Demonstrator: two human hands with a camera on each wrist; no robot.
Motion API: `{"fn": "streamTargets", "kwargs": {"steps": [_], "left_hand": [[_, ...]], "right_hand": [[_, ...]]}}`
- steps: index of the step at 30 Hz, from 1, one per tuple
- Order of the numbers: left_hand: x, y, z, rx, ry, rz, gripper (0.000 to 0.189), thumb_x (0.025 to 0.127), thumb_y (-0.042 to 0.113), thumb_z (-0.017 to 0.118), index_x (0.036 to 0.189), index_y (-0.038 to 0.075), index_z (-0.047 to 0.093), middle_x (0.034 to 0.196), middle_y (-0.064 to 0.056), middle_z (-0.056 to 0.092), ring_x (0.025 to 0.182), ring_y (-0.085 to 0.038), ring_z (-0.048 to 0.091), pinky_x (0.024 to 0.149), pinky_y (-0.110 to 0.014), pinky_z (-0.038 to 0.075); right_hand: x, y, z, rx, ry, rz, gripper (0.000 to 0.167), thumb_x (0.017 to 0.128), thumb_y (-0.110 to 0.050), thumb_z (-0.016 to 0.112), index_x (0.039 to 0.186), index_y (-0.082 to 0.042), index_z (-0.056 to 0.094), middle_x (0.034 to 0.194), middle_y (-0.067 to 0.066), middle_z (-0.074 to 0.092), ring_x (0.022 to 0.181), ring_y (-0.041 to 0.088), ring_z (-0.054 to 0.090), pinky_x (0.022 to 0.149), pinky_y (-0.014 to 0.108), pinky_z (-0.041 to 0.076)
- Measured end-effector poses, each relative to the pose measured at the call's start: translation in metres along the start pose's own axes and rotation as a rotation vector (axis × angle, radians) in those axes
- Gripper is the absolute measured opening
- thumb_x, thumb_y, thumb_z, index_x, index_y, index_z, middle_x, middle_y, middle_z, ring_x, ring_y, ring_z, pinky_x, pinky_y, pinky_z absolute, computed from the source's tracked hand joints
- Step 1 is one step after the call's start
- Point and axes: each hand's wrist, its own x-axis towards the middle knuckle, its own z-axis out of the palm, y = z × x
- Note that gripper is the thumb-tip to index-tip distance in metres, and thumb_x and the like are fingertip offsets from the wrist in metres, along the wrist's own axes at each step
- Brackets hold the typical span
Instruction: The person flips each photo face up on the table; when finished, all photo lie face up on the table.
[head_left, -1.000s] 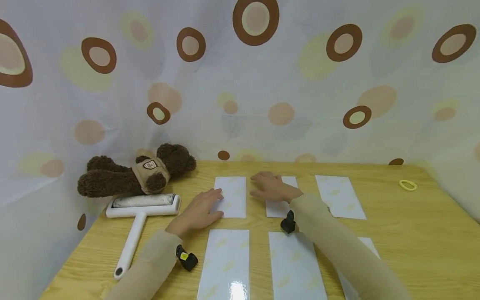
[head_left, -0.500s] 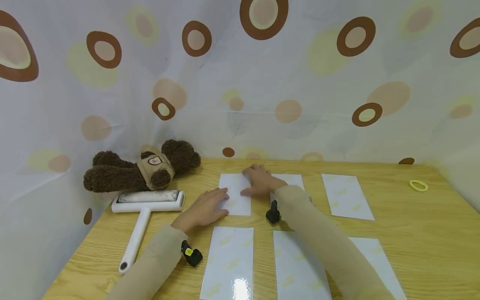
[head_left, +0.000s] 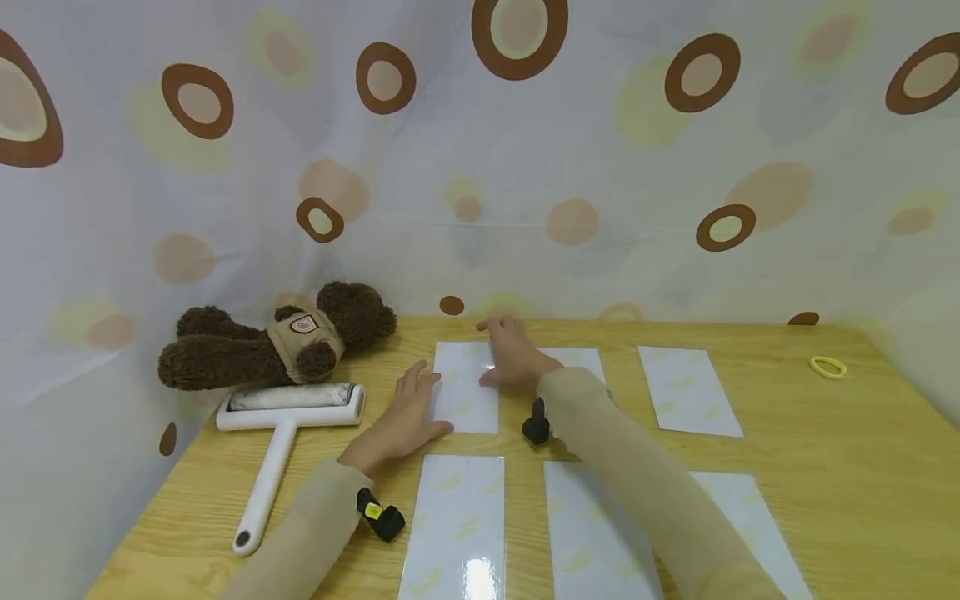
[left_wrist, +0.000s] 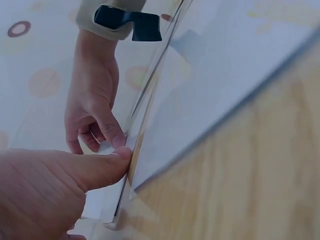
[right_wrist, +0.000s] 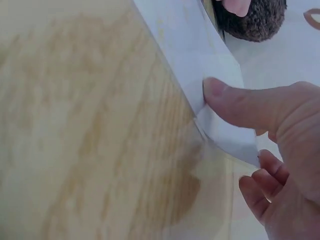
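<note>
A glossy white sheet (head_left: pixel 465 400) with faint yellow marks lies at the back left of the wooden table. My left hand (head_left: pixel 405 417) rests at its left edge, fingers extended and thumb at the near corner; the left wrist view shows that thumb (left_wrist: pixel 105 167) along the edge, with the other fingers mostly hidden. At the far right corner my right hand (head_left: pixel 513 354) pinches the sheet. In the right wrist view its thumb (right_wrist: pixel 240 102) presses the sheet's face while the corner bends up towards the curled fingers.
Other white sheets lie in two rows, including one at the front left (head_left: pixel 457 517) and one at the back right (head_left: pixel 690 392). Left of them are a white lint roller (head_left: pixel 273 467) and a brown teddy bear (head_left: pixel 240 354). A yellow ring (head_left: pixel 827 367) lies far right.
My right hand has moved left from the neighbouring sheet to the back-left sheet, whose corner it now bends. The left hand stays by the left edge, fingers slightly more raised.
</note>
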Motion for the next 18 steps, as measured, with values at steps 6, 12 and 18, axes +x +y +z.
{"fn": "streamTargets", "kwargs": {"steps": [6,12,18], "left_hand": [[-0.0010,0.0012,-0.0005,-0.039,0.057,-0.062,0.090,0.083,0.028,0.077,0.148,-0.006,0.023,0.148,-0.027,0.031,0.126,-0.040,0.030,0.106,-0.054,0.027],[0.0012,0.0023,0.0042,-0.275,0.162,-0.084,0.089,0.079,0.009,0.078,0.148,-0.002,0.023,0.135,-0.022,0.040,0.119,-0.035,0.038,0.100,-0.050,0.036],[0.0083,0.0019,0.0091,-0.527,0.238,-0.197,0.078,0.079,-0.010,0.067,0.145,-0.004,0.026,0.107,-0.014,0.045,0.087,-0.021,0.041,0.075,-0.032,0.039]], "right_hand": [[0.0008,-0.0039,0.0027,0.000,0.052,-0.009,0.063,0.078,-0.013,0.080,0.131,-0.002,0.048,0.124,0.018,0.039,0.125,0.034,0.028,0.105,0.045,0.036],[0.0010,0.0011,0.0028,0.019,0.124,-0.015,0.045,0.078,-0.011,0.079,0.114,-0.002,0.053,0.119,0.015,0.044,0.115,0.030,0.037,0.100,0.041,0.039],[-0.0021,-0.0056,-0.0008,-0.020,0.181,-0.033,0.045,0.077,-0.015,0.081,0.111,-0.004,0.053,0.126,0.017,0.041,0.116,0.032,0.035,0.099,0.043,0.039]]}}
